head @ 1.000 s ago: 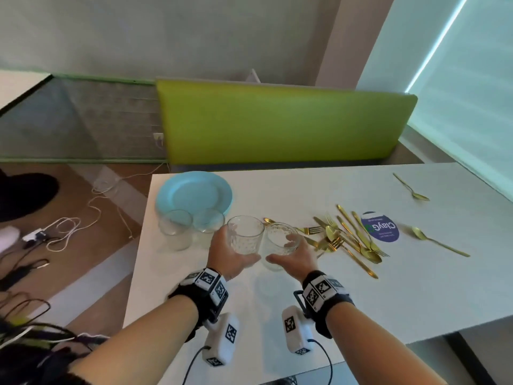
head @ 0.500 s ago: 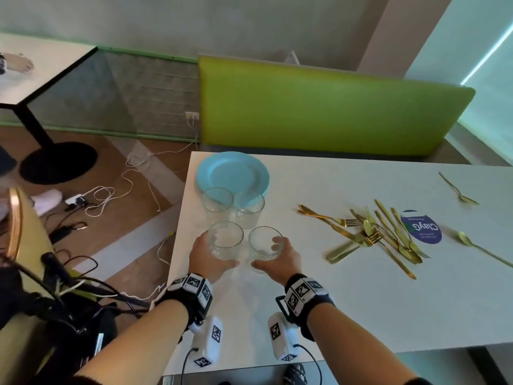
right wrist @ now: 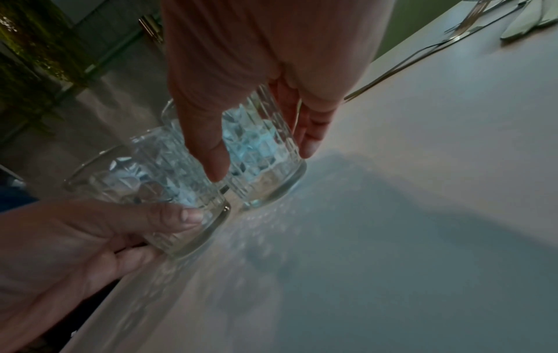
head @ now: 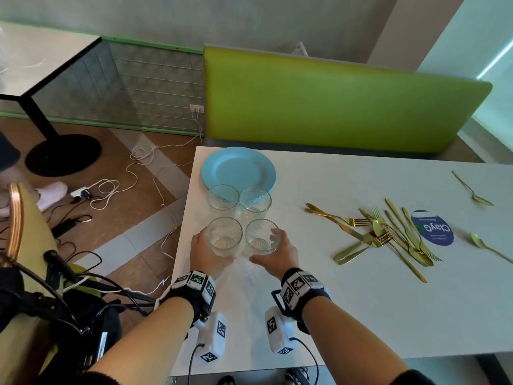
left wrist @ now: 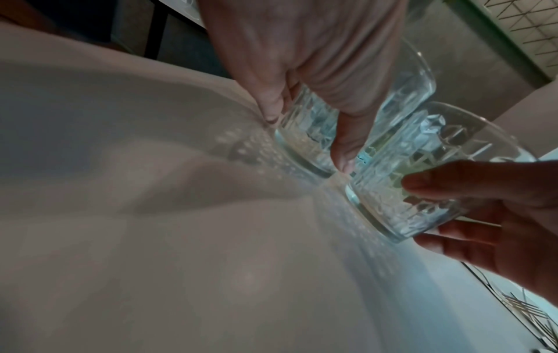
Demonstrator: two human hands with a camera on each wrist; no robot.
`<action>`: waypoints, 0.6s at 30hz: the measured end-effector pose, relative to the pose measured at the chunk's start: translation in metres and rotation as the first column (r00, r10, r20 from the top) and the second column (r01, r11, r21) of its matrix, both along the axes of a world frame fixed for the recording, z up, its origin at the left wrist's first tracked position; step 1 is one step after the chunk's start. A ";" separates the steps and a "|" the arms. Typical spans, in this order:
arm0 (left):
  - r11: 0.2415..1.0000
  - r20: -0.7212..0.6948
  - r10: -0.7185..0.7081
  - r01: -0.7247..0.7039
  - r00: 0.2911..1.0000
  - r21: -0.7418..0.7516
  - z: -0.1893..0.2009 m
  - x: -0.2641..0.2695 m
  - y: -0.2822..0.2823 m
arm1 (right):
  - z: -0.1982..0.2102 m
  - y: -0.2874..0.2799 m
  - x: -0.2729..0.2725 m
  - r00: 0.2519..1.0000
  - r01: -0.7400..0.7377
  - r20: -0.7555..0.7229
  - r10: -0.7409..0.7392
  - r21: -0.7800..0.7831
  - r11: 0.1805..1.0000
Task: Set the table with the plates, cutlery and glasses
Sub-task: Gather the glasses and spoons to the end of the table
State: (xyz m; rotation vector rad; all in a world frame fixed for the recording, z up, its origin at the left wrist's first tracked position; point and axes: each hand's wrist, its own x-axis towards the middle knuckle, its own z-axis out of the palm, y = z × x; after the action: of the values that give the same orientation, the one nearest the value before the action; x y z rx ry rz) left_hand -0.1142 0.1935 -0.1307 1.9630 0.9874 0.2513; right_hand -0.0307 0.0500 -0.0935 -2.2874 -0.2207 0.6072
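Two clear patterned glasses stand side by side near the left end of the white table [head: 347,307]. My left hand [head: 206,254] grips the left glass [head: 224,236] and my right hand [head: 279,255] grips the right glass [head: 262,237]. In the left wrist view my left hand [left wrist: 302,59] wraps its glass [left wrist: 311,133], whose base is at the tabletop. The right wrist view has my right hand [right wrist: 256,71] round its glass [right wrist: 262,152]. Just behind them stand two more glasses [head: 223,197] [head: 255,202] and a blue plate [head: 238,168].
A heap of gold cutlery [head: 388,234] lies to the right, partly over a blue round sticker [head: 433,227]. Two gold spoons [head: 472,190] [head: 488,247] lie apart further right. A green bench back [head: 333,101] runs behind the table. Cables [head: 116,187] lie on the floor left of the table's edge.
Both hands have carried their glasses leftward and down, from beside the cutlery to the tabletop just in front of the other two glasses. My head has turned left.
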 end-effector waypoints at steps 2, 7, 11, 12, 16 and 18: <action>1.000 -0.012 0.005 -0.005 1.000 -0.005 0.000 0.000 0.004 | -0.001 0.002 0.001 1.000 -0.010 -0.005 0.010 -0.002 1.000; 0.999 -0.027 0.005 -0.006 1.000 -0.036 0.003 0.003 0.011 | 0.001 0.009 0.004 0.999 -0.027 -0.023 0.027 0.007 1.000; 0.996 0.008 0.036 -0.035 0.999 -0.086 0.001 0.004 0.013 | -0.001 0.010 0.005 0.998 -0.049 -0.032 0.049 0.002 0.999; 0.995 0.004 0.040 -0.039 0.999 -0.091 0.002 0.005 0.012 | -0.002 0.010 0.006 0.998 -0.052 -0.039 0.052 0.002 0.999; 0.991 -0.014 0.046 -0.048 0.999 -0.124 0.004 0.007 0.013 | -0.004 0.009 0.008 0.997 -0.057 -0.056 0.058 0.015 0.998; 0.989 -0.026 0.037 -0.041 0.999 -0.140 0.006 0.007 0.014 | -0.005 0.009 0.008 0.997 -0.054 -0.060 0.055 0.020 0.998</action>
State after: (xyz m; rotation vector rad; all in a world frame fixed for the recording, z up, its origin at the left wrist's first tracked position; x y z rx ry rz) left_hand -0.1068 0.2080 -0.1242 1.8238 1.0311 0.1765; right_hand -0.0232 0.0589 -0.0983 -2.2480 -0.2593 0.6991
